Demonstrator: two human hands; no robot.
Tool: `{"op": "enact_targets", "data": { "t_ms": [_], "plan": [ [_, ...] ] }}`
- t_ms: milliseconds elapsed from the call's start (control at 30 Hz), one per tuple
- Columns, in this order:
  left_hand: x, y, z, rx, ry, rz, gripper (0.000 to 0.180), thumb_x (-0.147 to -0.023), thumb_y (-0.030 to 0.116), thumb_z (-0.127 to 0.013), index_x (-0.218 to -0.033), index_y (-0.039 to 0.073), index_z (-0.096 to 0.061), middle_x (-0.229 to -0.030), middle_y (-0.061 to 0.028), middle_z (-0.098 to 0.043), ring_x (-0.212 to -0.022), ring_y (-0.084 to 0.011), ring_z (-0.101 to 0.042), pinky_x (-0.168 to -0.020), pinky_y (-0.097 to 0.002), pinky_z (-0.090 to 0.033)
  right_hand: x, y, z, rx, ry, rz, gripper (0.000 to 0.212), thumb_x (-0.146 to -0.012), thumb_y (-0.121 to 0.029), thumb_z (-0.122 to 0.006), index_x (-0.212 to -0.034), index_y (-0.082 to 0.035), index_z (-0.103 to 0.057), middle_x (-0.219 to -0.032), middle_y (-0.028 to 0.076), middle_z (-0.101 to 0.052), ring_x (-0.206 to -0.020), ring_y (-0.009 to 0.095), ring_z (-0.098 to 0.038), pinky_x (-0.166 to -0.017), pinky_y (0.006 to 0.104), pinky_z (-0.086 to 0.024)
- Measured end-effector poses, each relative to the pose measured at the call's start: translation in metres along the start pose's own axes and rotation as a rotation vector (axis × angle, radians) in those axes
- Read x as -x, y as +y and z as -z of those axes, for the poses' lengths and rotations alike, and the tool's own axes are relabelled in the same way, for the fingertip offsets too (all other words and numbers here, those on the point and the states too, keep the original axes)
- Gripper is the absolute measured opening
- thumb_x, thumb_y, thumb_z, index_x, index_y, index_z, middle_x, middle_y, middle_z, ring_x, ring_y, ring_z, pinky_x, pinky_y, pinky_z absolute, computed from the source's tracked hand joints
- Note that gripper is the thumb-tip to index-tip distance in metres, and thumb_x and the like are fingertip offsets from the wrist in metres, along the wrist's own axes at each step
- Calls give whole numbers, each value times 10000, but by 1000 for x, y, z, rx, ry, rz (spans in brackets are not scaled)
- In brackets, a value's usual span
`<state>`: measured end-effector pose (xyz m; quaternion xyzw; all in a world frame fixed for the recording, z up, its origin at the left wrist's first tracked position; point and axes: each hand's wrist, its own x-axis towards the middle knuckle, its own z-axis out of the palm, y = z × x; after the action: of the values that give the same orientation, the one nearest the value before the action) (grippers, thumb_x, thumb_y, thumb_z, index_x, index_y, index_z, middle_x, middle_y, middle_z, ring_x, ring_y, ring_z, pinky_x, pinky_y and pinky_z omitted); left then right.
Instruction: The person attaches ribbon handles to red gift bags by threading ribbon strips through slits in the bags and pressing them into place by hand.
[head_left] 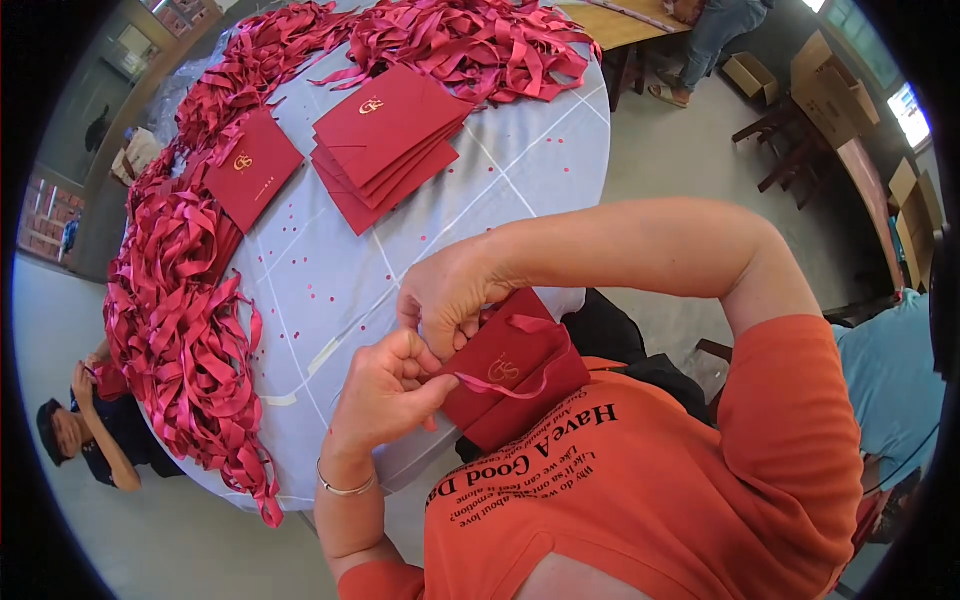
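Bag [525, 352], deep red, with gold emblem [503, 371], pink ribbon handle [532, 323]

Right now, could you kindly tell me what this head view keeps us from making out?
All in the head view:
What, if anything, the bangled left hand and bare right hand pinch: hidden by curled fingers.
Back of the red paper gift bag: hidden by its front.
Bottom of the heaped crimson satin ribbons: buried under upper strands.
Upper body of the person in blue trousers: cut off by the picture's edge.
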<state>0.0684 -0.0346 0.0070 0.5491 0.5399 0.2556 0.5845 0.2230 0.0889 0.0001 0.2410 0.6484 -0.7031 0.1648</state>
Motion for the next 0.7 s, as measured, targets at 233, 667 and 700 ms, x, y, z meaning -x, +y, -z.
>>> {"op": "enact_targets", "data": {
  "t_ms": [233,667,700],
  "plan": [
    [1,0,2,27,-59,-8,195,-811,-31,-700,-831,7,-510,-607,-22,-604,-484,-60,-570,-408,-223,-427,-8,12,17,-99,517,349,467,-647,7,-741,-1072,90,-567,-739,96,-654,-617,136,-593,-498,274,-454],
    [0,18,26,-119,49,-39,58,-876,14,-646,-932,1,-653,-723,10,-626,-559,-13,-498,-485,-189,-393,22,65,13,243,919,632,211,-813,-85,-721,-1012,-27,-677,-849,47,-659,-718,112,-597,-658,274,-505],
    [-2,24,29,-254,53,-41,68,-870,11,-649,-930,-5,-677,-742,5,-641,-593,-20,-510,-519,-197,-414,29,71,11,257,910,652,196,-815,-81,-714,-1002,-32,-681,-859,67,-669,-730,128,-612,-665,278,-506]
  ]
}}
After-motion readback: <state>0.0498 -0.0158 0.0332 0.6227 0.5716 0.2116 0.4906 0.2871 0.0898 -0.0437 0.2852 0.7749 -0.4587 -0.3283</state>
